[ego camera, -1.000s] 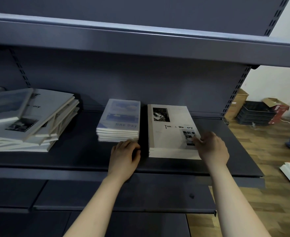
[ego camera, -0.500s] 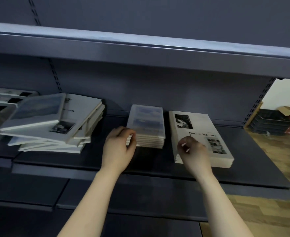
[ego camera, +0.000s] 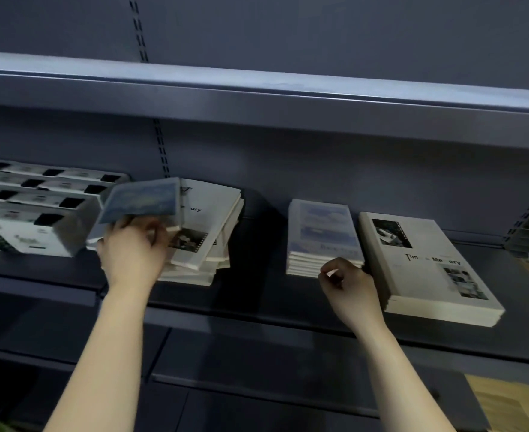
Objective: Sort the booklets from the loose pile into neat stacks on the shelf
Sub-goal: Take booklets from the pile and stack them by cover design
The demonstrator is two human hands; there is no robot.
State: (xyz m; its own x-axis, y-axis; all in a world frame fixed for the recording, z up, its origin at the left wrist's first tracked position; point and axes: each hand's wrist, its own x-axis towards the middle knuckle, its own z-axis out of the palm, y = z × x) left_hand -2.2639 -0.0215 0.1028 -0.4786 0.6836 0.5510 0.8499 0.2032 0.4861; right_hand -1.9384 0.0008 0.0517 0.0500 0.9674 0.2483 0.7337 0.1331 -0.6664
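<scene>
My left hand (ego camera: pixel 132 247) grips a small blue-covered booklet (ego camera: pixel 141 203), tilted up off the loose pile (ego camera: pixel 207 241) of white booklets at the left of the dark shelf (ego camera: pixel 257 294). To the right stands a neat stack of small blue booklets (ego camera: pixel 322 235), and beside it a neat stack of large white booklets (ego camera: pixel 425 263) with black lettering. My right hand (ego camera: pixel 347 285) hovers with curled fingers at the front of the gap between those two stacks, holding nothing.
Rows of white boxed items (ego camera: pixel 29 207) fill the shelf section at the far left. An upper shelf (ego camera: pixel 257 95) overhangs the work area. A lower shelf (ego camera: pixel 257 385) juts out below. Wooden floor (ego camera: pixel 512 403) shows at the lower right.
My left hand moved left from the small stack to the loose pile and took hold of the blue booklet. My right hand shifted left off the large stack. The view panned left.
</scene>
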